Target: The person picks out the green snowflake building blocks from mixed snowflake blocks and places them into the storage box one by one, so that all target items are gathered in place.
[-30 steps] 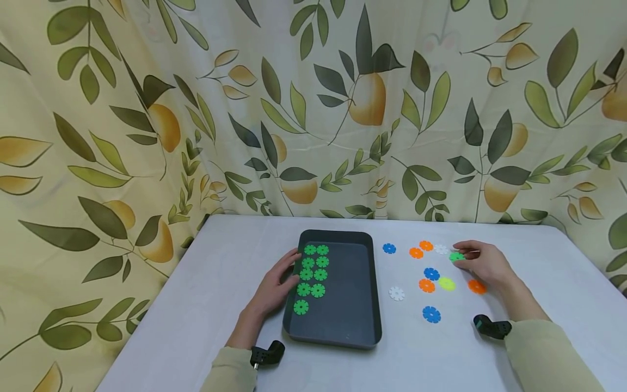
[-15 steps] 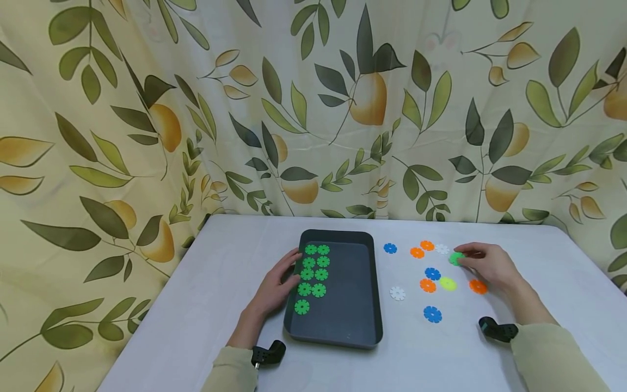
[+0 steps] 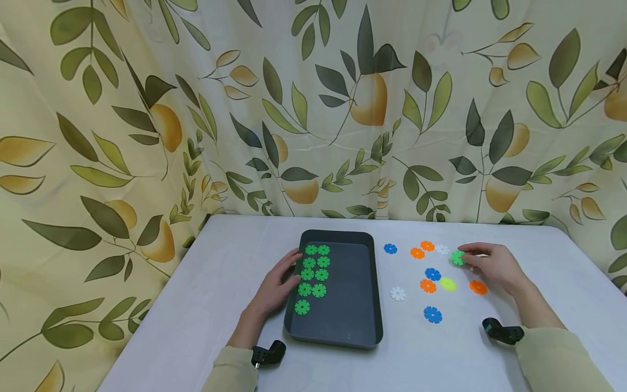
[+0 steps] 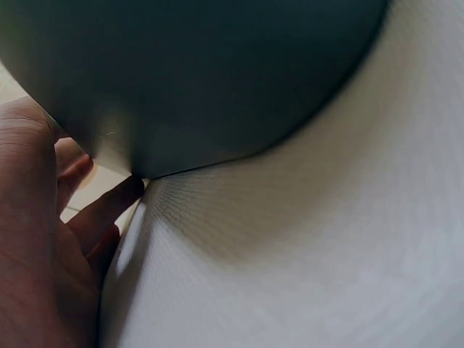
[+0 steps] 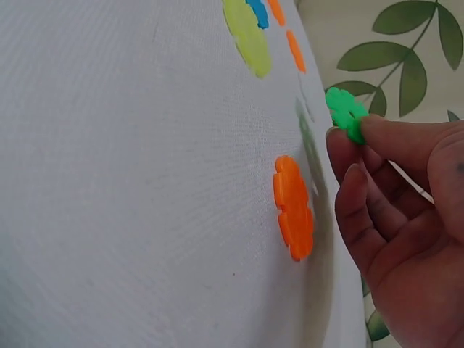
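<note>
My right hand (image 3: pixel 482 262) pinches a green flower disc (image 3: pixel 458 257) just above the table at the right; the same green disc (image 5: pixel 346 114) shows between thumb and fingers (image 5: pixel 377 145) in the right wrist view. My left hand (image 3: pixel 280 280) rests flat against the left wall of the dark grey tray (image 3: pixel 352 294), fingers straight. Several green discs (image 3: pixel 313 269) lie in two columns along the tray's left side. In the left wrist view the fingers (image 4: pixel 101 214) touch the tray's outer wall (image 4: pixel 188 87).
Loose discs lie on the white table (image 3: pixel 220 283) right of the tray: blue (image 3: pixel 432 314), orange (image 3: pixel 478 287), white (image 3: pixel 398 293), yellow-green (image 3: pixel 447 283). An orange disc (image 5: pixel 293 206) lies beside my right hand. A leaf-print curtain (image 3: pixel 313 109) closes the back and left.
My right hand has lifted the green disc slightly off the table and tilted it. The left hand and tray have stayed put.
</note>
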Action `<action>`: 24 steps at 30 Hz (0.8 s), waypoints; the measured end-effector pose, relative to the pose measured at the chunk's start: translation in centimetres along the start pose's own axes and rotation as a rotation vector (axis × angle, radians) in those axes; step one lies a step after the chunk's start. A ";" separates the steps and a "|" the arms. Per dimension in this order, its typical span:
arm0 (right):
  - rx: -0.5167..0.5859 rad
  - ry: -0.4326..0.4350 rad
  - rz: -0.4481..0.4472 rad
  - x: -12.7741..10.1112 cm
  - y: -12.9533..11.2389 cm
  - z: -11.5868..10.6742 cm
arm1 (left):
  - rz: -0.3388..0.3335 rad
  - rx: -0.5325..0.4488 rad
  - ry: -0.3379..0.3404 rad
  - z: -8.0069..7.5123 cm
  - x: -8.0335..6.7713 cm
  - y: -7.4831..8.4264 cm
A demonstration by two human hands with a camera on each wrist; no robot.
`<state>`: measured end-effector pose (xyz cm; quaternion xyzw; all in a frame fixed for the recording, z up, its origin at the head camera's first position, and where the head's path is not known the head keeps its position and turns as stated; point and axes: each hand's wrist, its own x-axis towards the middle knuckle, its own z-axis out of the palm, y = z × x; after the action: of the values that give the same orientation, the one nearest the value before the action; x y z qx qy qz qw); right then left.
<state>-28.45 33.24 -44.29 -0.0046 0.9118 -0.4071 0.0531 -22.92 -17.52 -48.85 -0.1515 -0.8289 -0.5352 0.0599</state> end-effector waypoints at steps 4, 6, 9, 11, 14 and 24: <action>0.008 -0.006 -0.010 -0.3 -0.5 0.1 | 0.002 0.023 -0.005 -0.1 0.0 0.2; 0.010 -0.010 -0.020 -0.5 -0.8 0.2 | 0.006 0.028 -0.020 -0.2 -0.1 0.2; 0.014 -0.017 -0.035 -0.6 -1.6 0.4 | 0.010 0.030 -0.038 -0.5 -0.1 0.1; 0.015 -0.020 -0.046 -0.6 -2.1 0.6 | 0.011 0.033 -0.047 -0.6 -0.1 0.0; 0.011 -0.018 -0.068 -0.6 -2.9 0.9 | 0.011 0.041 -0.055 -0.6 -0.1 -0.1; 0.070 -0.027 -0.127 -0.3 -5.0 2.5 | 0.002 0.045 -0.055 -0.6 0.0 -0.2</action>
<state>-28.11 28.09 -42.20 -0.0660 0.8941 -0.4412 0.0396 -22.97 -18.10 -48.80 -0.1656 -0.8419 -0.5119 0.0412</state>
